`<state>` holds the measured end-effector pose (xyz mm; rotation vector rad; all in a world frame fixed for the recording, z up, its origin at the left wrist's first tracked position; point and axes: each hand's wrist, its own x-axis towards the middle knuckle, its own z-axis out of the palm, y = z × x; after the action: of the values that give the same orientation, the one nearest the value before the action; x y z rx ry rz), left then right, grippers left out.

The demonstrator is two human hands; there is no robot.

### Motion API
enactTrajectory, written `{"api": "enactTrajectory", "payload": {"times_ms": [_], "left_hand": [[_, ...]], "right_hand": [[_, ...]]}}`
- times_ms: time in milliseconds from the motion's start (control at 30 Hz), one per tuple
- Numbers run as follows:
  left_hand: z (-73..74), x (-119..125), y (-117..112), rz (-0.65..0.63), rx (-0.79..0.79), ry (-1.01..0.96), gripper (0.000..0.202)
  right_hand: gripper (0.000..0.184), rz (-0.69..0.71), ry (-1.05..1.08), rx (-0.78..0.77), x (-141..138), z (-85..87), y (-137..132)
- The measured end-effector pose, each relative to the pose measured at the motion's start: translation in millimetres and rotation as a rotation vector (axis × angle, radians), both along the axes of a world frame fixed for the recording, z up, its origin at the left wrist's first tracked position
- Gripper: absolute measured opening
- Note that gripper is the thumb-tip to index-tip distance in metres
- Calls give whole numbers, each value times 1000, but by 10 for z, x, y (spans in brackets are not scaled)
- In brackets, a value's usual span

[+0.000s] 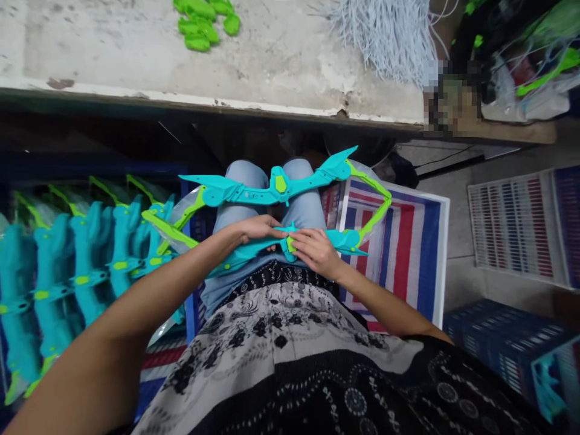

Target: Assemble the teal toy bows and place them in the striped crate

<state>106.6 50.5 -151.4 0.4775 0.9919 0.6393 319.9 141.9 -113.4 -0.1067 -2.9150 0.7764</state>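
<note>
So nearest thing is the patterned shirt (263, 314), and just past it both hands are on the teal-and-green frame (267, 194) across the lap. Left hand (260, 229) is closed around the near bar (254, 249); right hand (317, 251) has its fingers laid over that bar's middle, thumb hidden, so can't tell if it's really gripping. Long axis goes left to right, hands side by side mid-length. The far bar (312, 180) sits beyond both hands, over the knees, with a gap between bars. Sideways it's tight: the right end hangs over the striped crate (441, 241), the left end sits right by a row of similar frames (93, 254). Far side, the chipped surface (272, 78) has its edge beyond the far bar, green pieces (197, 25) and white strands (389, 36) on top.
</note>
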Motion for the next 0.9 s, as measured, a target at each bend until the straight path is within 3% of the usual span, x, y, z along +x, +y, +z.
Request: {"api": "enactTrajectory", "payload": {"times_ms": [133,233,333,467,567,700,800,900], "left_hand": [[-9,10,-23,22,11,-2,44],[-31,7,-36,11,58,9,47],[-48,16,-9,-60,160,180,48],[-5,84,67,-100,303,504,49],[60,146,92,-100,197,380,49],[65,175,79,-111,152,326,47],[25,179,61,-117,236,446,49],[56,210,7,-159,339,604,47]], "right_hand": [[23,-10,-57,4,17,-91,-35],[21,-99,-77,-23,45,-132,-115],[20,-213,-80,-102,36,-137,-180],[44,-352,-150,-183,-46,-102,-159],[57,-366,-276,-211,-129,-73,-95],[76,-362,-362,-128,-204,-80,-85],[89,-347,-380,-28,-200,-106,-151],[87,-299,-373,30,-156,-86,-200]]}}
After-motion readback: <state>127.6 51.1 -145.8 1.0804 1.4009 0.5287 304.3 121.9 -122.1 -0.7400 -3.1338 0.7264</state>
